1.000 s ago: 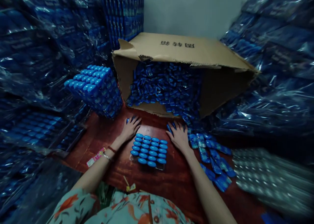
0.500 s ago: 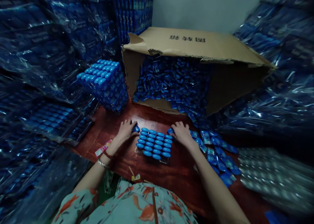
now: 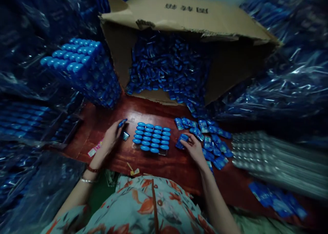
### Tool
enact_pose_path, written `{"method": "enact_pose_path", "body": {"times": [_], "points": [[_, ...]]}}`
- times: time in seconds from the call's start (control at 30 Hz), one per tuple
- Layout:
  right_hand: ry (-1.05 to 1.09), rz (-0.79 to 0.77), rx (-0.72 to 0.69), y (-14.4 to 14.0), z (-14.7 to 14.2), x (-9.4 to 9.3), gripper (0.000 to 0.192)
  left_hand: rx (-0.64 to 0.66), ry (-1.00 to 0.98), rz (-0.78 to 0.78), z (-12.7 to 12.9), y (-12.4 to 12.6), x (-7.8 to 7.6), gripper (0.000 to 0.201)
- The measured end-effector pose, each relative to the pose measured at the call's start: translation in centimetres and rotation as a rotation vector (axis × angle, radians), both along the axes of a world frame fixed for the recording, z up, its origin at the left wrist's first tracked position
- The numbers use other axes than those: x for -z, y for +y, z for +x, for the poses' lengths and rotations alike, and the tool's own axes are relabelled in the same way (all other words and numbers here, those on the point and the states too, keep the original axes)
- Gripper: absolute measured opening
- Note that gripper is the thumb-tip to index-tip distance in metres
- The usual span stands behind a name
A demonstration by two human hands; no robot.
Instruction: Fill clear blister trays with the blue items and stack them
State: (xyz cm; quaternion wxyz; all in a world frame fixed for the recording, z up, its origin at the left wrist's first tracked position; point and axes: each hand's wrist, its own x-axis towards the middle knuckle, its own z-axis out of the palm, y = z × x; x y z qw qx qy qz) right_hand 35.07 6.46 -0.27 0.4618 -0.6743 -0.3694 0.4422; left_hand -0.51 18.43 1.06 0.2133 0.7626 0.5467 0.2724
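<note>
Moved: the left hand (image 3: 112, 135) and right hand (image 3: 194, 148) are drawn farther from the block of blue ovals (image 3: 147, 138).
Left grip: blue container (image 3: 122, 123) held at fingertips.
Right grip: second container (image 3: 180, 140) pinched by thumb, slanting.
Block: set between both hands, long axes sideways; neither hand clearly nearer.
</note>
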Motion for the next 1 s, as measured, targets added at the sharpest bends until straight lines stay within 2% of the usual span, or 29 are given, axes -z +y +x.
{"method": "enact_pose_path", "body": {"times": [0.1,0.17,0.23,0.37,0.43,0.5,0.6,0.73,0.87,0.93,1.0], "points": [[-0.01,-0.039,0.089,-1.4,-0.1,0.6,0.051,-0.196,-0.15,-0.01,-0.7,-1.9,-1.5,0.038],[-0.087,-0.016,0.128,-2.0,-0.1,0.7,0.047,-0.226,-0.185,-0.046,-0.9,-3.8,-2.4,0.035],[-0.073,-0.023,0.123,-2.6,-0.2,0.6,0.045,-0.221,-0.257,-0.162,-0.7,-5.9,-2.9,0.034],[0.165,-0.11,-0.01,-3.6,-0.8,-0.3,0.05,-0.253,-0.537,-0.525,0.7,-9.2,-2.6,0.045],[0.206,-0.123,-0.038,-3.9,-1.2,-0.7,0.053,-0.249,-0.617,-0.612,1.4,-9.9,-2.1,0.051],[0.176,-0.144,-0.054,-4.1,-1.6,-0.9,0.054,-0.23,-0.626,-0.632,1.8,-10.1,-1.6,0.053],[0.116,-0.194,-0.075,-4.5,-2.1,-0.9,0.051,-0.204,-0.569,-0.58,2.2,-10.0,-1.1,0.05],[0.129,-0.238,-0.041,-5.3,-2.2,-0.7,0.056,-0.104,-0.378,-0.334,2.5,-9.8,-0.9,0.037],[0.127,-0.258,-0.225,-6.4,-1.7,-0.8,0.063,0.011,-0.22,-0.135,2.5,-9.6,-1.4,0.025],[-0.029,-0.226,-0.271,-6.7,-1.4,-0.9,0.053,0.055,-0.161,-0.083,2.1,-9.6,-1.6,0.023],[-0.266,-0.127,-0.275,-6.8,-1.2,-1.1,0.043,0.095,-0.102,-0.039,1.6,-9.6,-1.8,0.024]]}}
